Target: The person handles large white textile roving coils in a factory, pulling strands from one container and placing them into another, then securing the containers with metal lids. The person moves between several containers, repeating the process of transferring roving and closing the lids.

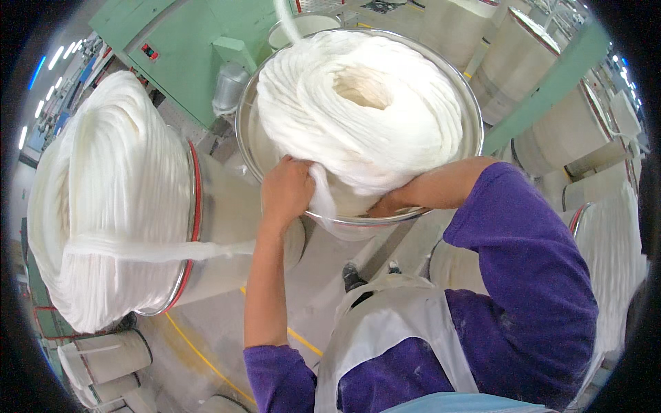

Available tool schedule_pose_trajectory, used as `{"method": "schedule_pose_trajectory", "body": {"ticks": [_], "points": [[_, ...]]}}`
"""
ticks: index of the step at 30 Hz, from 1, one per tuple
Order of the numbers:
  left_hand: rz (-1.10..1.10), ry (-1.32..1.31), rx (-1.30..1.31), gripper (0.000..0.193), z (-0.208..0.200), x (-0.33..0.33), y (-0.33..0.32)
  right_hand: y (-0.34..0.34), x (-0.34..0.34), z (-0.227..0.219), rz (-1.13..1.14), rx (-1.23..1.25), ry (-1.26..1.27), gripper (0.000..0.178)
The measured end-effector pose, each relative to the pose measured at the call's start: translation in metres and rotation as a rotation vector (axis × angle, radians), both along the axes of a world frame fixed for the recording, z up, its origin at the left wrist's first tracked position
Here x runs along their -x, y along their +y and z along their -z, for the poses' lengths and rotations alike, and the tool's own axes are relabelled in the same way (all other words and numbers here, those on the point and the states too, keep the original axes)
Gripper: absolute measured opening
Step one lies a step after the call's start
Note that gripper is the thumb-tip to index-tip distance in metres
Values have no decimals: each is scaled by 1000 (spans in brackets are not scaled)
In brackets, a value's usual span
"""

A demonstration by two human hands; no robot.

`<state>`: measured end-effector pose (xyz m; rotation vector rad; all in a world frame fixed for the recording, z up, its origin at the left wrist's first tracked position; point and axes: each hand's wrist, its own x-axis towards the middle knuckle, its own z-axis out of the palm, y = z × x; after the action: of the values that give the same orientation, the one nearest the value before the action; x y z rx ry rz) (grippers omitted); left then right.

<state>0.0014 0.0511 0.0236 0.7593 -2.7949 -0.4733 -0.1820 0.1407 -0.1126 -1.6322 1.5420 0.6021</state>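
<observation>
A thick coil of white cotton sliver (427,103) stands above the metal rim of a round can (476,113) in front of me, with a hole near its middle. At the can's near left edge, my left hand (288,187) is closed on a loose sliver strand (321,193) that hangs over the rim. My right hand (389,204) reaches inside the near right rim, beneath the coil; its fingers are hidden between coil and can wall.
To the left stands another can (227,213) with a red-edged rim, heaped with sliver (117,199). A green machine cabinet (186,55) is behind it. More cans (513,69) stand at the right beyond a green post (544,89). Yellow lines (206,358) mark the floor.
</observation>
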Motion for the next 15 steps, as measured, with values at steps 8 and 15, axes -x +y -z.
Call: {"method": "schedule_pose_trajectory", "body": {"ticks": [8, 15], "points": [[-204, 458, -470, 32, -13, -33, 13, 15, 4, -62, 148, 324, 162, 34], [-403, 1052, -1198, 27, -48, -122, 97, 24, 26, -122, 423, 1072, 159, 29]]}}
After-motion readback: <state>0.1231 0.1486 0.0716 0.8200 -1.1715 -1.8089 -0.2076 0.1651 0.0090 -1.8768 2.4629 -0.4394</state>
